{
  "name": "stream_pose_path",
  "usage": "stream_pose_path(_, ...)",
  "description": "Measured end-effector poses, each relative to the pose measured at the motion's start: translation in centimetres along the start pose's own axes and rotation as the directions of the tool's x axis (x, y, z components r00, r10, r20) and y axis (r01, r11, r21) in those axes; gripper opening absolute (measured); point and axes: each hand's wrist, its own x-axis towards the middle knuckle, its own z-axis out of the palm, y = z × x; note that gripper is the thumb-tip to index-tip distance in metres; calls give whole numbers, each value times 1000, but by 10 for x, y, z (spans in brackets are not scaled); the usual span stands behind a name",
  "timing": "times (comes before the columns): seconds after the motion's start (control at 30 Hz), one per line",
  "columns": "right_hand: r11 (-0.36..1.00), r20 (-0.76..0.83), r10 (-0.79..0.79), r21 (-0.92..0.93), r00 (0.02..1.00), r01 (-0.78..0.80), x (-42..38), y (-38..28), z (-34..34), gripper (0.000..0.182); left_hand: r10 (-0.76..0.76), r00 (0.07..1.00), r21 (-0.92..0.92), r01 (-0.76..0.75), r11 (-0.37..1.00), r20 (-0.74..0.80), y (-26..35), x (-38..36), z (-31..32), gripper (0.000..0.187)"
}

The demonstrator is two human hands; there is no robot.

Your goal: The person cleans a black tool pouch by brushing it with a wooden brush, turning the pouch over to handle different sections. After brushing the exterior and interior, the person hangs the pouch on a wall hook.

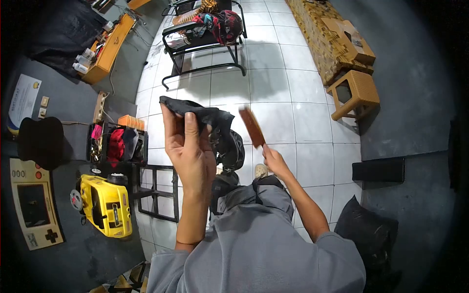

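My left hand (188,146) is raised left of centre, its thumb and fingers pinching a dark, limp piece of cloth or leather (205,115) that droops to the right. Lower and to the right, my right hand (275,160) grips the end of a brown brush-like object (251,128), which points up and slightly left. A gap of floor separates the brown object from the dark piece. Beneath the dark piece hangs another black item (230,150), partly hidden by my left hand.
A black metal chair (210,67) with clothes stands ahead. To the right are a woven stool (355,95) and a cardboard box (349,41). On the left are a yellow toy car (105,207), a black rack (139,151) and a wooden shelf (110,49).
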Motion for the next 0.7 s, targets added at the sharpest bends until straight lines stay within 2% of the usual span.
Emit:
stream_pose_path(0.03,963,63,-8,268,998,-9,-17,-35,2,51,-17,1000,35,18,999,-10,0,-1,0,48)
stream_pose_path(0.07,938,79,-142,328,987,109,-38,-65,7,47,-34,999,68,36,997,-21,-1,-2,1,55)
stream_pose_path(0.13,835,87,-401,445,912,324,-66,-102,16,43,-17,999,9,17,1000,-32,-3,-4,7,49)
stream_pose_path(0.23,848,24,-517,155,856,507,-57,-100,20,46,24,999,-37,-26,999,-45,3,-5,17,47)
stream_pose_path(0.27,879,16,-473,-60,881,473,-45,-86,20,44,42,998,-43,-44,998,-46,7,-4,19,47)
stream_pose_path(0.33,817,-35,-399,-468,916,338,-5,-27,17,42,83,996,-77,-86,993,-44,17,-2,22,46)
stream_pose_path(0.4,809,-122,-191,-581,974,86,21,46,12,45,122,992,-113,-126,986,-37,24,0,23,46)
stream_pose_path(0.47,667,-96,140,-727,986,-165,41,125,-3,53,140,990,-107,-143,984,-31,26,-1,19,48)
stream_pose_path(0.53,608,-52,246,-769,968,-196,38,166,-9,60,159,987,-96,-161,982,-32,27,-1,17,58)
stream_pose_path(0.63,689,-15,125,-718,992,-98,53,172,0,62,158,986,-73,-162,984,-52,24,-1,14,58)
stream_pose_path(0.67,836,-33,3,-549,999,-21,54,170,-1,59,156,986,-64,-160,985,-67,22,-1,15,58)
stream_pose_path(0.7,931,-79,-111,-356,991,77,32,107,2,57,158,983,-53,-163,985,-89,18,-1,20,58)
